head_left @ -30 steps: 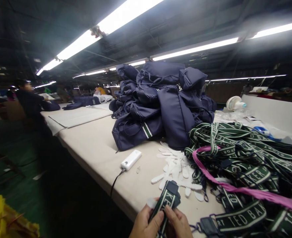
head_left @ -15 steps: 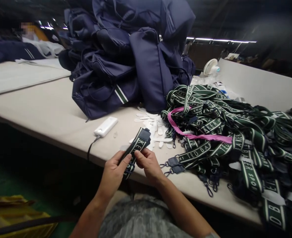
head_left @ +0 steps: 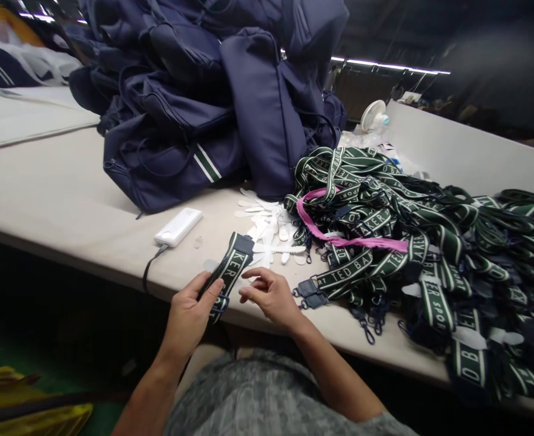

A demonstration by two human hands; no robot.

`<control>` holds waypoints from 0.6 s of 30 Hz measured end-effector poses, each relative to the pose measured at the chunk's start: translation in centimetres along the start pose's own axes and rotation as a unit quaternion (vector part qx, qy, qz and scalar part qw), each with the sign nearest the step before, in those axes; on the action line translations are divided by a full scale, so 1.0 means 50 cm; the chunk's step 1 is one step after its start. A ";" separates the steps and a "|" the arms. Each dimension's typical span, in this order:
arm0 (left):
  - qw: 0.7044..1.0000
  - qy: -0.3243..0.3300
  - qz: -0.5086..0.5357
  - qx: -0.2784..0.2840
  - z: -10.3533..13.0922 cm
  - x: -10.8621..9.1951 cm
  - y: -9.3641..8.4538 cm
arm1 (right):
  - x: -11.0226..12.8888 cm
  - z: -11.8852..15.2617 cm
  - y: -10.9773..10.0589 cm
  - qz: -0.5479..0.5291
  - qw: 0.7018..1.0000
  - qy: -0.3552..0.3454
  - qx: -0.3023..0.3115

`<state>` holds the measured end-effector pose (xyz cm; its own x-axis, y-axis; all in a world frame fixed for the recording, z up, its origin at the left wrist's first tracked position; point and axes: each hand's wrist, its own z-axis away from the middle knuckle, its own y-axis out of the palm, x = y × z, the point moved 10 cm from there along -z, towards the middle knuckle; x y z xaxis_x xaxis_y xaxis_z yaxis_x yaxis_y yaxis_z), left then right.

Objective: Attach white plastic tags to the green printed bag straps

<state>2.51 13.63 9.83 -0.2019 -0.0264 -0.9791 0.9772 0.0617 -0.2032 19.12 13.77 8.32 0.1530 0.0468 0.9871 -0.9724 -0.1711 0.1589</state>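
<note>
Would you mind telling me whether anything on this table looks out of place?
One pink strip lies across the pile of green lettered straps, the only one of that colour. White plastic tabs lie scattered loose beside it.

A long, pale beige surface (head_left: 58,200) runs from the left edge of the frame to the lower right, its front edge dropping into deep shadow. Below it, at lower left, the floor (head_left: 3,339) looks dark green, though the dimness makes it hard to be sure. In the upper right a thin strip light (head_left: 385,65) glows against a dark ceiling. A small white fan (head_left: 372,115) stands beneath it.
</note>
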 end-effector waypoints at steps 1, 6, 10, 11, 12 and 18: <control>1.000 -0.001 0.000 -0.001 -0.002 0.003 0.001 | 0.001 0.003 -0.004 -0.021 1.000 0.000 -0.015; 1.000 -0.019 0.009 0.003 -0.004 0.011 0.013 | -0.014 0.010 -0.008 -0.102 0.991 0.086 -0.005; 0.999 -0.028 0.023 -0.013 -0.008 0.006 0.002 | -0.024 0.008 -0.009 -0.120 0.988 0.101 0.017; 0.999 -0.030 0.018 -0.013 -0.009 0.006 -0.002 | -0.035 0.009 -0.003 -0.120 0.986 0.114 0.022; 0.999 -0.031 0.008 -0.017 -0.011 0.009 -0.008 | -0.048 0.010 0.004 -0.118 0.984 0.129 0.027; 0.993 -0.028 -0.014 -0.117 -0.050 0.084 -0.062 | -0.047 -0.026 0.008 -0.016 0.998 0.052 0.014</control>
